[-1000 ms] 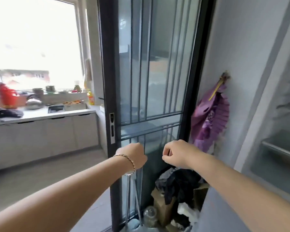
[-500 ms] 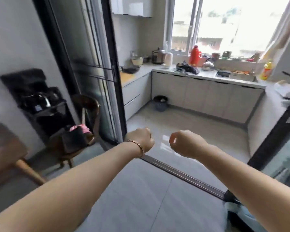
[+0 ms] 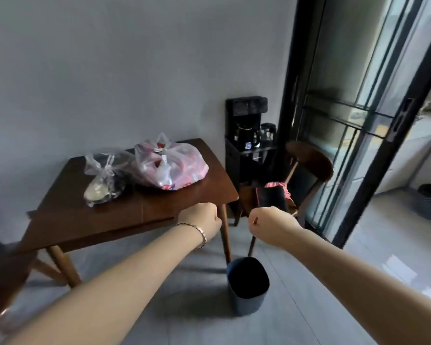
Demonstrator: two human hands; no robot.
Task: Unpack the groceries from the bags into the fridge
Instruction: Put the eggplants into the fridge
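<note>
On table (image 3: 159, 201) — knotted bags (image 3: 171, 165), contents unclear

View leftward, onto wooden table (image 3: 159, 207); pink bag (image 3: 174, 165) and clear bag (image 3: 102, 180) newly in sight

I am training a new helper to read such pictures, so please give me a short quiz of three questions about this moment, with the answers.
1. True or false: the left hand and the right hand each hold a bag.
2. Where do the clear bag and the pink-and-white bag lie? A) on the wooden table; B) in a sink; C) on a fridge shelf.
3. Fill in: on the floor, near the table's leg, stands a dark blue ____.
Key: 1 false, both hands are empty fists; 2 A; 3 bin.
</note>
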